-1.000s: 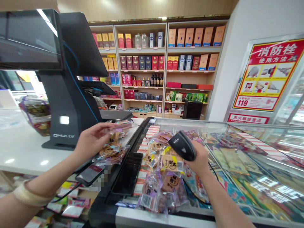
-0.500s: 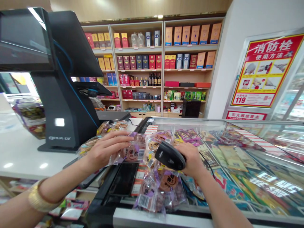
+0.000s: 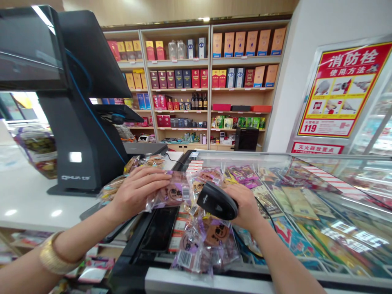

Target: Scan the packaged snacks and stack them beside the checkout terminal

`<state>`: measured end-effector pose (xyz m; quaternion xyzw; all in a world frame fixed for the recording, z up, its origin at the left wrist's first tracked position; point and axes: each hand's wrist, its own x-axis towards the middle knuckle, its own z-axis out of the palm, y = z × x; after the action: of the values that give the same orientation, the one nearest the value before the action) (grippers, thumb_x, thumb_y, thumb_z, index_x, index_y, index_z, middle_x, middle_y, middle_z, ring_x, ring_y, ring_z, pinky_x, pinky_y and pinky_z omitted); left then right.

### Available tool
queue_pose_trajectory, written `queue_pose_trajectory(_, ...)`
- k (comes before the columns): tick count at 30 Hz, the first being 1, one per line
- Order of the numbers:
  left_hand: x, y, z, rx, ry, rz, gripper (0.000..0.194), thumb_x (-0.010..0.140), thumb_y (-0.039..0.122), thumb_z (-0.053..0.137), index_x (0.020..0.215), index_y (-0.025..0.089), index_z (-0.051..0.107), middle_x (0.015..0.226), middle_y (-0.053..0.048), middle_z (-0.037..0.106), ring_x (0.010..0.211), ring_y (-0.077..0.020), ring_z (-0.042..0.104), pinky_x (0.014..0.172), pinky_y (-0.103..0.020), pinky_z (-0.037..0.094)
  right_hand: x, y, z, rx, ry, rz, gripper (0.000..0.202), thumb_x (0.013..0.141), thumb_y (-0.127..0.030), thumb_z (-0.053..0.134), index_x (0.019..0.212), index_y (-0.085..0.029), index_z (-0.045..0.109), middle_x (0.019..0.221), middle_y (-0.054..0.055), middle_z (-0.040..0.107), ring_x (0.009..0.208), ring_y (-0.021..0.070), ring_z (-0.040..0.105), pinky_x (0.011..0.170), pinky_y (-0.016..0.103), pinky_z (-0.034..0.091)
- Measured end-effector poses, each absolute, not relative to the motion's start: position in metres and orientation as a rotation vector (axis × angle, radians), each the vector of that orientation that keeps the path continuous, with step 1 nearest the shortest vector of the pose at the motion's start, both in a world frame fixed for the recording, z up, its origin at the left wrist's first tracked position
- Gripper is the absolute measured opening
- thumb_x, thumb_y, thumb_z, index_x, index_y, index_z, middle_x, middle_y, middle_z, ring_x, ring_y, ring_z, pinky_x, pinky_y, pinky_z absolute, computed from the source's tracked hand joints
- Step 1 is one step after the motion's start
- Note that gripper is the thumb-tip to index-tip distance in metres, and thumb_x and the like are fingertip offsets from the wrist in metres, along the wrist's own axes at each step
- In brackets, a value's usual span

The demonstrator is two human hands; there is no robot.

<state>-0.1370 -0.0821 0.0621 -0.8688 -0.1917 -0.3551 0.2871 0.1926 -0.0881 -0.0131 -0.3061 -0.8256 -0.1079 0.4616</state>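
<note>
My right hand [image 3: 243,204] is wrapped round a black barcode scanner [image 3: 216,202], its head pointing left. My left hand [image 3: 139,190] holds a clear and purple snack packet [image 3: 173,194] by its left side, with the barcode on the packet's right part facing up. The scanner's head is just right of that packet, apart from it. Several similar packets [image 3: 211,241] lie in a pile below the scanner on the glass freezer top. More packets [image 3: 114,188] lie behind and left of my left hand. The fingertips of my right hand are partly hidden by the scanner.
A black phone [image 3: 161,228] lies flat below the held packet. A dark checkout terminal [image 3: 82,122] stands on the white counter [image 3: 30,204] at the left. The glass-topped freezer [image 3: 306,245] extends right. The scanner's cable [image 3: 268,212] curves beside my right wrist.
The packet in my left hand has turned slightly, its barcode now a little higher and further right. The scanner in my right hand has shifted slightly left.
</note>
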Motion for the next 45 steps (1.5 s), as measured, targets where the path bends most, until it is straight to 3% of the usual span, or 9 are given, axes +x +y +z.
queue_pose_trajectory(5, -0.148, -0.097, 0.048, -2.274, -0.715, -0.907, 0.022, 0.085, 0.020, 0.059, 0.105, 0.023, 0.068, 0.094, -0.004, 0.074, 0.083, -0.0164, 0.066, 0.077, -0.030, 0.050, 0.198, -0.084, -0.014, -0.754, -1.905, -0.306, 0.015, 0.079, -0.034, 0.061, 0.087, -0.021, 0.062, 0.071, 0.003, 0.065, 0.068, 0.0179, 0.059, 0.063, 0.030, 0.040)
queue_pose_trajectory(13, -0.126, -0.138, -0.020, -2.375, -0.946, -0.948, 0.028, 0.086, 0.013, 0.051, 0.107, 0.021, 0.067, 0.094, -0.005, 0.069, 0.082, -0.0144, 0.066, 0.073, -0.022, 0.055, 0.197, -0.086, -0.013, -0.758, -1.889, -0.334, 0.014, 0.079, -0.030, 0.058, 0.088, -0.021, 0.062, 0.070, 0.003, 0.064, 0.067, 0.0184, 0.060, 0.061, 0.030, 0.040)
queue_pose_trajectory(19, -0.127, -0.153, -0.053, -2.511, -1.141, -0.741, 0.048, 0.084, 0.033, 0.060, 0.131, 0.027, 0.056, 0.121, -0.009, 0.065, 0.104, -0.0219, 0.065, 0.089, -0.031, 0.056, 0.199, -0.084, -0.013, -0.731, -1.874, -0.364, 0.012, 0.081, -0.032, 0.058, 0.084, -0.021, 0.062, 0.068, 0.003, 0.062, 0.064, 0.0180, 0.058, 0.060, 0.029, 0.040)
queue_pose_trajectory(22, -0.143, -0.154, -0.048, -2.460, -1.183, -0.785, 0.046, 0.087, 0.035, 0.057, 0.133, 0.030, 0.054, 0.126, -0.008, 0.062, 0.110, -0.0221, 0.063, 0.092, -0.032, 0.054, 0.201, -0.084, -0.013, -0.724, -1.886, -0.372, 0.011, 0.082, -0.031, 0.057, 0.083, -0.021, 0.062, 0.067, 0.003, 0.061, 0.063, 0.0182, 0.058, 0.059, 0.029, 0.039)
queue_pose_trajectory(28, -0.206, -0.125, -0.014, -2.020, -1.314, -1.075, 0.036, 0.089, 0.032, 0.054, 0.124, 0.023, 0.057, 0.117, -0.011, 0.061, 0.106, -0.0246, 0.062, 0.094, -0.040, 0.052, 0.199, -0.086, -0.016, -0.737, -1.907, -0.359, 0.013, 0.082, -0.033, 0.061, 0.085, -0.021, 0.064, 0.069, 0.003, 0.063, 0.064, 0.0180, 0.060, 0.062, 0.030, 0.042)
queue_pose_trajectory(32, -0.254, -0.089, 0.005, -1.824, -1.468, -1.029, 0.041, 0.086, 0.044, 0.054, 0.120, 0.021, 0.059, 0.108, -0.010, 0.063, 0.098, -0.0285, 0.064, 0.085, -0.043, 0.055, 0.198, -0.086, -0.017, -0.736, -1.916, -0.375, 0.011, 0.082, -0.031, 0.061, 0.085, -0.021, 0.063, 0.067, 0.002, 0.062, 0.064, 0.0181, 0.060, 0.062, 0.030, 0.042)
queue_pose_trajectory(36, -0.276, -0.059, 0.010, -1.896, -1.623, -0.903, 0.060, 0.079, 0.058, 0.056, 0.118, 0.013, 0.062, 0.105, -0.015, 0.066, 0.099, -0.0341, 0.065, 0.083, -0.046, 0.055, 0.197, -0.086, -0.016, -0.730, -1.909, -0.401, 0.014, 0.082, -0.035, 0.062, 0.083, -0.021, 0.061, 0.065, 0.002, 0.061, 0.062, 0.0175, 0.058, 0.059, 0.029, 0.039)
queue_pose_trajectory(40, -0.275, -0.042, 0.013, -2.006, -1.650, -0.813, 0.062, 0.076, 0.059, 0.058, 0.114, 0.011, 0.066, 0.104, -0.015, 0.070, 0.096, -0.0316, 0.067, 0.082, -0.041, 0.056, 0.197, -0.087, -0.016, -0.732, -1.927, -0.404, 0.016, 0.082, -0.036, 0.061, 0.080, -0.021, 0.060, 0.065, 0.002, 0.061, 0.061, 0.0168, 0.057, 0.057, 0.029, 0.038)
queue_pose_trajectory(45, -0.267, -0.037, 0.017, -2.116, -1.565, -0.844, 0.038, 0.079, 0.046, 0.056, 0.097, 0.016, 0.072, 0.089, -0.008, 0.075, 0.072, -0.0234, 0.071, 0.064, -0.030, 0.055, 0.197, -0.086, -0.017, -0.729, -1.937, -0.395, 0.017, 0.083, -0.038, 0.061, 0.080, -0.021, 0.059, 0.064, 0.002, 0.060, 0.061, 0.0165, 0.056, 0.056, 0.029, 0.036)
